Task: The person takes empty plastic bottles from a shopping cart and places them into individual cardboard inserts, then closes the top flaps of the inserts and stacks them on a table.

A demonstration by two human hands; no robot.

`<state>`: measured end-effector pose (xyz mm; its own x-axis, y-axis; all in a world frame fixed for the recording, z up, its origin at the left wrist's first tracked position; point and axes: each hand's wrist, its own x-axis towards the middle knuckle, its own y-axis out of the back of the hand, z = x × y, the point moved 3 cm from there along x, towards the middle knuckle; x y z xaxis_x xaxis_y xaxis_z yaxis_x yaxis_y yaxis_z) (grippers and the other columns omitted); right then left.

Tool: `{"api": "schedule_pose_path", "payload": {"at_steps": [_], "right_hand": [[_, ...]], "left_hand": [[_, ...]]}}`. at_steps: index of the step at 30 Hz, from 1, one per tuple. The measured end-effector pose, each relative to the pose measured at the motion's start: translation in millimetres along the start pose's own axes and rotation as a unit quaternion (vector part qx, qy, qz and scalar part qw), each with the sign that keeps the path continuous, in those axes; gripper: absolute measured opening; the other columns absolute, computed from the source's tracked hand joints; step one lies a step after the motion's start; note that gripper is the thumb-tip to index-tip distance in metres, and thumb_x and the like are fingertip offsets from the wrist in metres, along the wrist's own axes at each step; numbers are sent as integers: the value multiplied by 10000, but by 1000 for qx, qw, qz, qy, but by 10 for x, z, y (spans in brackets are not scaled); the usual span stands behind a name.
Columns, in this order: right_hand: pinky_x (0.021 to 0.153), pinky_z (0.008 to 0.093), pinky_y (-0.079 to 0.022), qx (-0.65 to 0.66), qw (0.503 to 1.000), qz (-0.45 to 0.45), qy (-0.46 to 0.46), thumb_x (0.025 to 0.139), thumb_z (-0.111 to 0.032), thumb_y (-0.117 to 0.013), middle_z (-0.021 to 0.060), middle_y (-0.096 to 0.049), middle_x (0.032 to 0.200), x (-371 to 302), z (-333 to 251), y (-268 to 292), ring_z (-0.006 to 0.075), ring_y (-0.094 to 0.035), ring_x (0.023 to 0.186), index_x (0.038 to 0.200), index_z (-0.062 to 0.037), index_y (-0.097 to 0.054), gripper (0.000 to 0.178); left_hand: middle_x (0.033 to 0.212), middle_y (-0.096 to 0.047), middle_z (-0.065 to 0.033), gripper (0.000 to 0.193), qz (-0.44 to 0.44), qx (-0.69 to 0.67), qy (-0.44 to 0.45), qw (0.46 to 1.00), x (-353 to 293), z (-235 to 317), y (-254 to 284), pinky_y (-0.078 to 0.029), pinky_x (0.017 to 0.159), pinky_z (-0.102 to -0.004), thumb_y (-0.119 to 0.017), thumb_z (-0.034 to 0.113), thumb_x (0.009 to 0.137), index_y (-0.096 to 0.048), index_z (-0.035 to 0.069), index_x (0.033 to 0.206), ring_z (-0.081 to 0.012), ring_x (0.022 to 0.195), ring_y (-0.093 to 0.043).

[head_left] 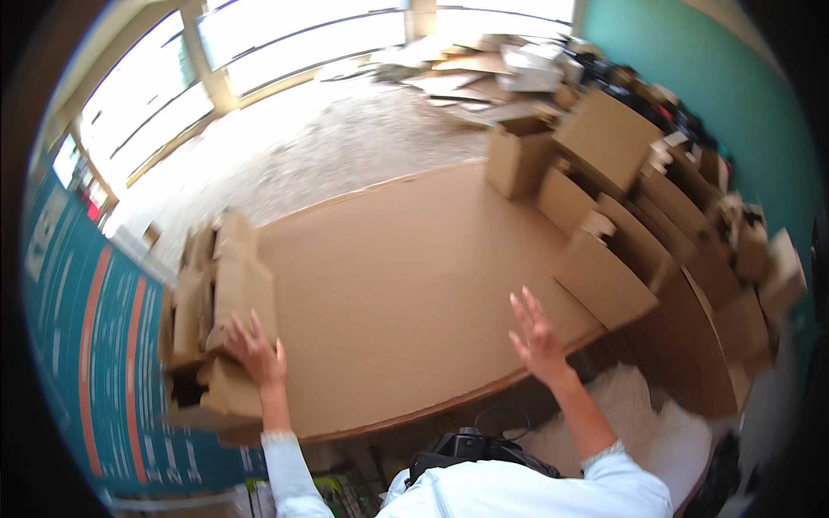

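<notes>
The left hand point(255, 352), its fingers spread, is at the side of a cluster of worn brown cardboard boxes point(244, 293) on the left end of the broad brown tabletop point(397, 285); whether it touches them is unclear. The right hand point(541, 344) is raised, fingers apart, holding nothing, near an open-topped brown cardboard box point(607, 274) at the right edge. Behind that stands a tall, narrow brown carton point(515, 162), open upward. Its contents, like the other boxes', cannot be made out.

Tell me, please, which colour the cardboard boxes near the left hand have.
The boxes are plain light brown, best seen in the head view.
</notes>
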<state>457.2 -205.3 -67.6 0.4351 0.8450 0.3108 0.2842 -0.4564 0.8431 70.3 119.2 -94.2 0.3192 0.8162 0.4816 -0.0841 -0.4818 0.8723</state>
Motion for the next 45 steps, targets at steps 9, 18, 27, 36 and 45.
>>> {"api": "schedule_pose_path", "payload": {"at_steps": [9, 18, 27, 36, 45], "right_hand": [[1068, 450, -391, -323, 921, 141, -167, 788, -132, -734, 181, -498, 1368, -55, 1332, 1358, 352, -455, 1289, 1368, -42, -465, 646], [701, 483, -527, -187, 965, 15, -181, 803, -81, -649, 210, -649, 779, 11, 1224, 1373, 410, -655, 843, 721, -28, -597, 111], [664, 364, -532, -84, 985, -29, 146, 736, -17, -611, 26, -636, 759, 212, -298, 665, 228, -609, 825, 815, -96, -669, 126], [685, 353, -547, 23, 921, -144, 360, 678, -1, -664, 5, -711, 927, 477, -1739, -250, 212, -634, 870, 923, -122, -701, 276], [695, 384, -494, 116, 885, -247, 377, 749, 67, -646, 164, -679, 844, 468, -2267, -620, 334, -625, 790, 901, 9, -685, 167]], "left_hand": [[1548, -270, -239, 657, -139, -217, 14, 966, -1352, 818, 160, -198, 1161, -584, -738, 129, 755, -513, 29, 1365, -403, 1453, -227], [1405, -485, -238, 464, -147, -274, 16, 950, -1345, 936, 271, -252, 1156, -521, -691, 70, 802, -582, -12, 1245, -384, 1355, -406], [1323, -559, -219, 365, -113, -351, 44, 928, -1531, 985, 556, -349, 1102, -487, -676, 60, 796, -631, -12, 1151, -399, 1265, -488], [1259, -606, -184, 305, -32, -316, 182, 931, -2368, 112, 1097, -430, 1032, -435, -684, 85, 820, -653, -3, 1111, -375, 1192, -550], [1202, -636, -194, 295, -8, -132, 545, 828, -4875, -1036, 1386, -490, 953, -430, -685, 81, 800, -661, -15, 1078, -373, 1098, -607]]}}
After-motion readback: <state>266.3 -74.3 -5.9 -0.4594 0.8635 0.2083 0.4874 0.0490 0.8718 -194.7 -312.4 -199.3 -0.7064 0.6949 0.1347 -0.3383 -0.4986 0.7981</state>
